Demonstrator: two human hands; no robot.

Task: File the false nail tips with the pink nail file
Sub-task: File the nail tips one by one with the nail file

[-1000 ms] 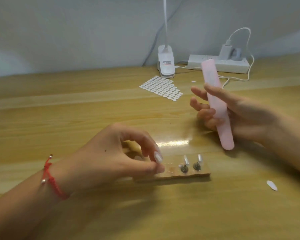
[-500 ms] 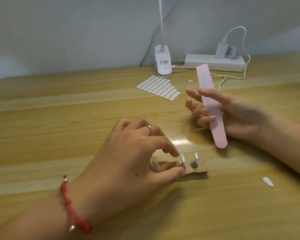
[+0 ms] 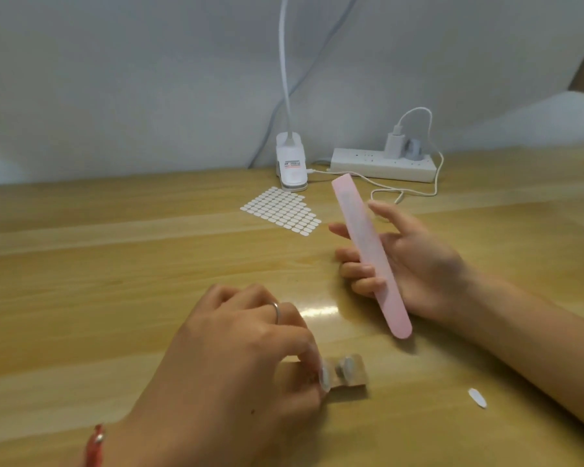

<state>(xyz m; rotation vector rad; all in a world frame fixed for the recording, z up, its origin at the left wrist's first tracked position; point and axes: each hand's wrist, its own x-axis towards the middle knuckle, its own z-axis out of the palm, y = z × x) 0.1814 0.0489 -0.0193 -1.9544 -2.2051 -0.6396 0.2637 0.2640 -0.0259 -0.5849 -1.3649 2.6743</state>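
My right hand (image 3: 415,264) holds the long pink nail file (image 3: 368,251) across its curled fingers, tilted with one end toward the lamp base, above the table. Lower down, a small wooden holder (image 3: 349,374) with false nail tips (image 3: 346,367) stuck on it lies on the table. My left hand (image 3: 243,362) covers the holder's left part, and its thumb and fingertips pinch a nail tip (image 3: 325,377) there. The rest of the holder is hidden under that hand.
A sheet of white oval stickers (image 3: 280,210) lies further back. A clip lamp base (image 3: 290,166) and a white power strip (image 3: 381,168) with a charger and cable stand by the wall. One loose nail tip (image 3: 477,397) lies at the right on the wooden table (image 3: 115,271).
My left hand has slid right along the holder and now covers more of it, pinching a tip near its right end. My right hand still holds the file, its index finger lifted off it.
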